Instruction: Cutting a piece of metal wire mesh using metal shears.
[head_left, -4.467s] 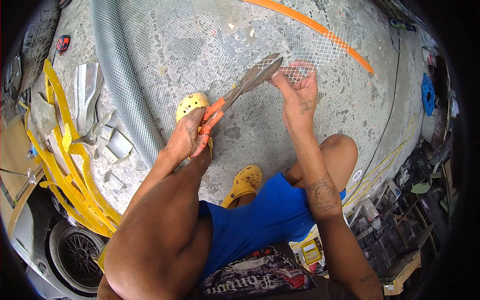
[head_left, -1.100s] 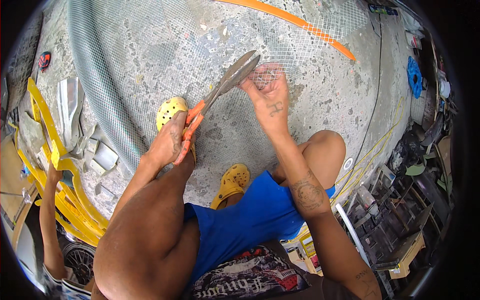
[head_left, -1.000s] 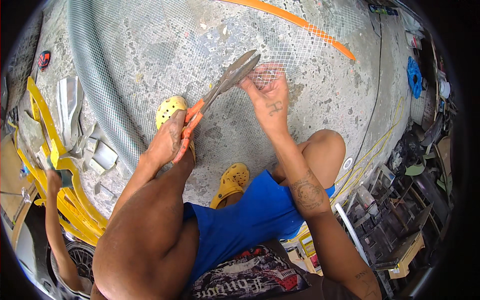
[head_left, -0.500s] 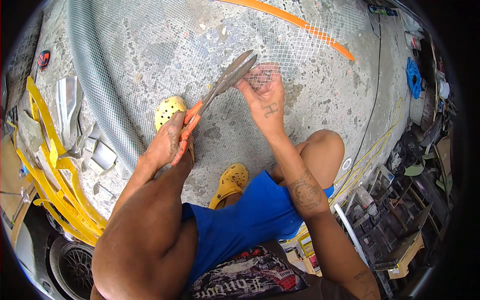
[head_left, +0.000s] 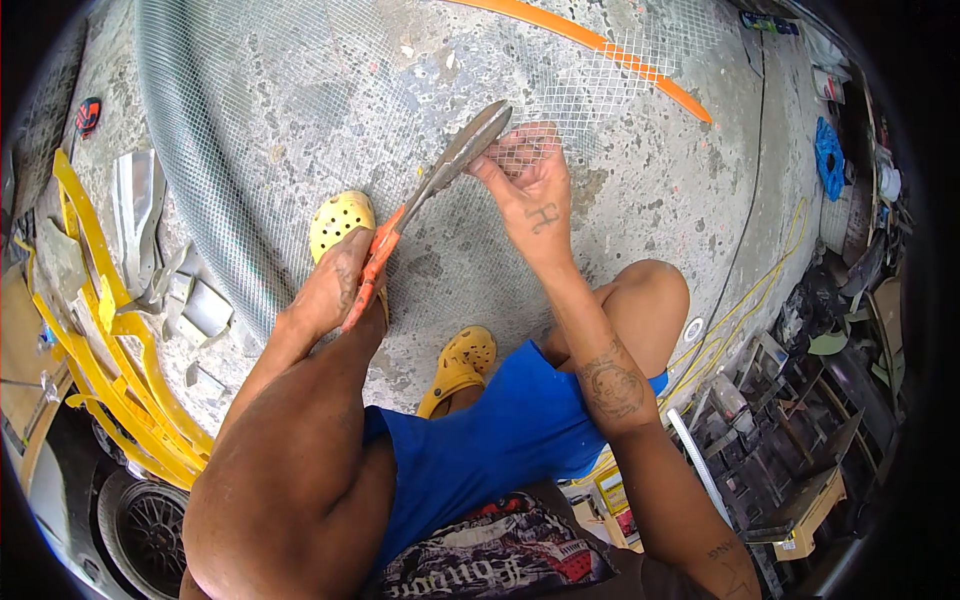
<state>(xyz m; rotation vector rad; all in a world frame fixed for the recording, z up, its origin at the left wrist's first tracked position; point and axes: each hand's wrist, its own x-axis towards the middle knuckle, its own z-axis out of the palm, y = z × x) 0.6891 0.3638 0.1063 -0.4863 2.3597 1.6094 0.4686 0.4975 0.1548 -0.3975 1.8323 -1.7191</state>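
Note:
My left hand [head_left: 338, 275] is closed round the orange handles of a pair of tin snips [head_left: 448, 160]. Their long dark blades lie together and point up and to the right. A sheet of wire mesh [head_left: 590, 95] spreads over the floor, its cut strip rising by the blade tips. My right hand [head_left: 530, 185] pinches that strip's edge between thumb and fingers, just right of the blades; its fingers show through the mesh. On the left, the same mesh curls into a long grey roll [head_left: 190, 170].
An orange curved strip [head_left: 560, 30] lies under the mesh at the far side. Yellow bent panels [head_left: 130, 330] and silver metal pieces [head_left: 140, 215] lie to the left, near a tape measure [head_left: 88, 117]. A yellow cord [head_left: 760, 275] and cluttered metal parts [head_left: 790, 400] line the right.
The snips' blades and handles have closed together from a slightly parted position. My right hand keeps its hold on the mesh in nearly the same place.

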